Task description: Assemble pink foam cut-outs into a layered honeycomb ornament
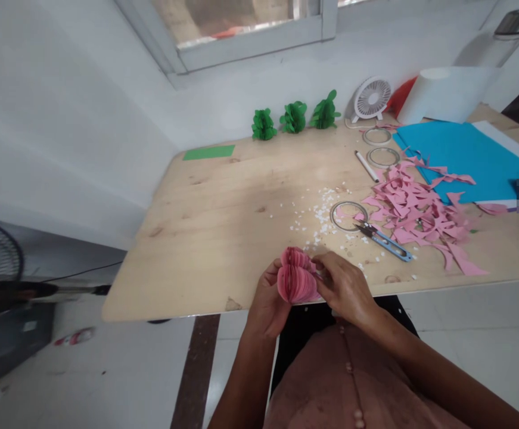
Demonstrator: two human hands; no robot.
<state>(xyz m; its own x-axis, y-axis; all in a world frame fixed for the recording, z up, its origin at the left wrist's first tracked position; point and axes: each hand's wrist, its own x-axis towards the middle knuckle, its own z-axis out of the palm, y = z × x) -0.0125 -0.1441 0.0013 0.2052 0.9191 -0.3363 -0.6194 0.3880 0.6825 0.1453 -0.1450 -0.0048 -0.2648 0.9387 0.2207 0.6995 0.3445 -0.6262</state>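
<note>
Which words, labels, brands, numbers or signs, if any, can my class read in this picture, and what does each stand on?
None can be read.
Bottle on the floor: reddish marking, too blurred to read.
Dark grey object at far left: small pale patches, too blurred to tell whether they bear text.
Pink paper, blue snips: no lettering visible.

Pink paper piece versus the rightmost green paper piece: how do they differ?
Colour: the pink paper piece is pink; the rightmost green paper piece is green.
Position: the pink one is in the left hand, right hand at its side; the green one stands by the wall.
Outline: the pink one shows two rounded lobes; the green one has several protruding knobs.
Both look layered.
</note>
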